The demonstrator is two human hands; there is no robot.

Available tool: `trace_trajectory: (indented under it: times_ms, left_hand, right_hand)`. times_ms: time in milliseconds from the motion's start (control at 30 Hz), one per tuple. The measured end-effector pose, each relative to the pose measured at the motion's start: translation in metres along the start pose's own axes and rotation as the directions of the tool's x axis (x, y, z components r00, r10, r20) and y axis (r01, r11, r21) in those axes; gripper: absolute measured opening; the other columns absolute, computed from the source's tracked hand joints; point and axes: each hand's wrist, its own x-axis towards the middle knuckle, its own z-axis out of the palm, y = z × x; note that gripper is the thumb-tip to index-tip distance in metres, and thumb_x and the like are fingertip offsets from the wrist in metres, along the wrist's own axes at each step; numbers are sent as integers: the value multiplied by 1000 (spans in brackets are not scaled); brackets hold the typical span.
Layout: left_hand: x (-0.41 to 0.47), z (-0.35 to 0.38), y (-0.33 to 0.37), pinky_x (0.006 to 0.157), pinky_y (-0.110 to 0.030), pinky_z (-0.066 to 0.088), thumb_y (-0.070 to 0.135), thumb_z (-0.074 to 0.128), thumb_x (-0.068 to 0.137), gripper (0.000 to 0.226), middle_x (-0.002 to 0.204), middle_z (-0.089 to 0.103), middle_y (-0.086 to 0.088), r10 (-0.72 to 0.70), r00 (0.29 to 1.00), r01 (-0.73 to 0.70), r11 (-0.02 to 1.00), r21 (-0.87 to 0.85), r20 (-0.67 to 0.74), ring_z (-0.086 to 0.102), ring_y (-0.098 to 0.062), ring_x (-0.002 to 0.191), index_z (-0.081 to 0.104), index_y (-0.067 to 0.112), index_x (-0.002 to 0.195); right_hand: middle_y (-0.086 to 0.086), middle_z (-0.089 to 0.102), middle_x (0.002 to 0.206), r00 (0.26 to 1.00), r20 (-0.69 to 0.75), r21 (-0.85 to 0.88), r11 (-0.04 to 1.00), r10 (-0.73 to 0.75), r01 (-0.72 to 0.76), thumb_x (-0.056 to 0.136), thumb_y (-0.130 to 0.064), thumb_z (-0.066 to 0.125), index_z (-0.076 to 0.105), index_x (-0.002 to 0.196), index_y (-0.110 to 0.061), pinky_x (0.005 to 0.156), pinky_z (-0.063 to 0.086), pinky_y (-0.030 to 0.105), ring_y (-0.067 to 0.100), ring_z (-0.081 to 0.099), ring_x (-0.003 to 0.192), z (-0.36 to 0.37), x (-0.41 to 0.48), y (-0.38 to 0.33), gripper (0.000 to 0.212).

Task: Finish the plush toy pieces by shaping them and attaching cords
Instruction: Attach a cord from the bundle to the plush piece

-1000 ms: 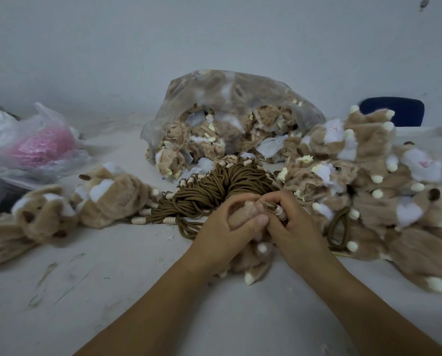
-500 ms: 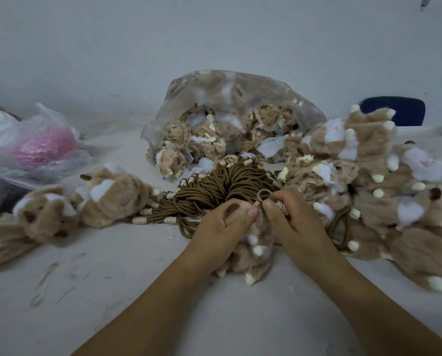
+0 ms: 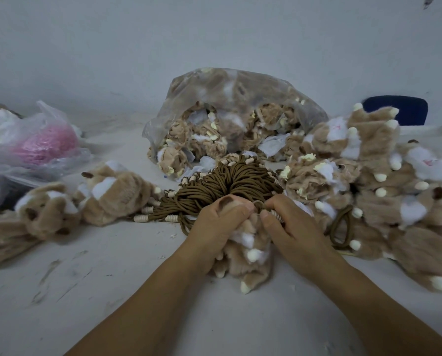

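A tan plush toy piece with white patches and cream tips [image 3: 248, 255] is held on the white counter [image 3: 112, 291] at the lower centre of the frame, between both hands. The fingers of the left hand [image 3: 222, 222] are curled round its upper part, with the thumb laid across the top. The fingers of the right hand [image 3: 291, 227] are pinched on a thin brown cord with a ribbed cream bead [image 3: 275, 214] right at the top of the piece. The attaching of this cord is judged to be under way, not finished.

A fair share of the work appears done. A pile of shaped tan plush pieces [image 3: 381, 176] is heaped at the right of the frame, with a dark cord loop [image 3: 340, 245] showing on it. Two more plush figures [image 3: 112, 194] lie at the left. Much is left: a fanned bundle of brown cords [image 3: 230, 181] lies just behind the hands, and a clear plastic bag of crumpled, unshaped pieces [image 3: 240, 98] lies open at the upper centre.

How the cord is fixed to the piece is hidden by the fingers and thumbs. Whether the figures at the left carry cords cannot be told. The pink mass inside a thin plastic bag [image 3: 45, 145] at the upper left is blurred, and a dark blue object [image 3: 397, 110] behind the right pile is partly covered.
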Motion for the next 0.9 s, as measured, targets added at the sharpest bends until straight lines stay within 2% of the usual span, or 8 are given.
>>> trace_trajectory:
  times_ms: [133,233,367,433,567,667,733,900]
  left_hand:
    - [0,-1,-1,42,-19,45,30,70,87,14,65,68,-1,-15,999,14,1000,-25,-32,63,-11,50,72,30,73]
    - [0,-1,-1,50,-21,49,25,68,90,18,68,70,-1,17,999,-16,1000,3,-30,67,-13,59,71,29,72]
    - [-1,0,-2,53,-22,51,28,68,86,13,70,68,-2,35,999,-35,999,26,-14,66,-14,62,69,29,73]
    - [-1,0,-2,53,-23,51,33,68,82,9,70,68,-3,37,999,-37,998,41,0,66,-15,61,69,29,74]
    - [-2,0,-1,56,-21,52,33,67,86,9,72,70,-1,66,998,-67,995,70,18,68,-14,65,70,31,78]
    - [-3,-1,-1,44,-16,46,28,66,94,17,67,69,2,63,998,-65,995,80,26,64,-8,52,70,32,77]
    - [-3,-1,0,35,-14,39,29,65,94,19,64,68,1,41,999,-43,996,82,27,59,-7,42,70,33,77]
    - [-1,-1,1,50,-18,48,40,62,81,12,69,70,4,49,998,-47,997,66,-26,67,-9,61,71,34,76]
  right_hand:
    - [-18,52,94,998,48,-123,992,27,-21,87,-56,39,53,101,-35,68,39,18,0,47,89,-3,-1,-2,29]
    - [-15,52,100,999,46,-232,973,23,-12,86,-54,43,57,114,-35,70,43,28,4,50,91,-6,1,-5,37]
    - [-13,55,95,999,10,-291,956,31,-27,85,-48,45,62,106,-32,66,47,33,5,50,85,-3,1,-13,31]
    - [-12,56,91,1000,-13,-282,959,22,-25,86,-44,51,63,101,-29,62,46,32,4,46,78,-2,0,-14,25]
    - [-10,58,86,998,-60,-239,970,35,-48,80,-39,54,67,95,-21,59,44,30,5,46,73,0,1,-15,27]
    - [-6,59,85,998,-64,-253,967,23,-38,81,-30,67,67,93,-18,58,45,31,11,51,72,0,1,-16,17]
    - [-8,60,86,998,-55,-263,964,37,-50,82,-32,66,67,94,-19,59,45,30,9,51,72,-1,1,-17,17]
    - [-6,61,86,995,-76,-210,975,60,-74,80,-38,53,68,96,-20,65,46,31,16,58,75,-5,3,-21,29]
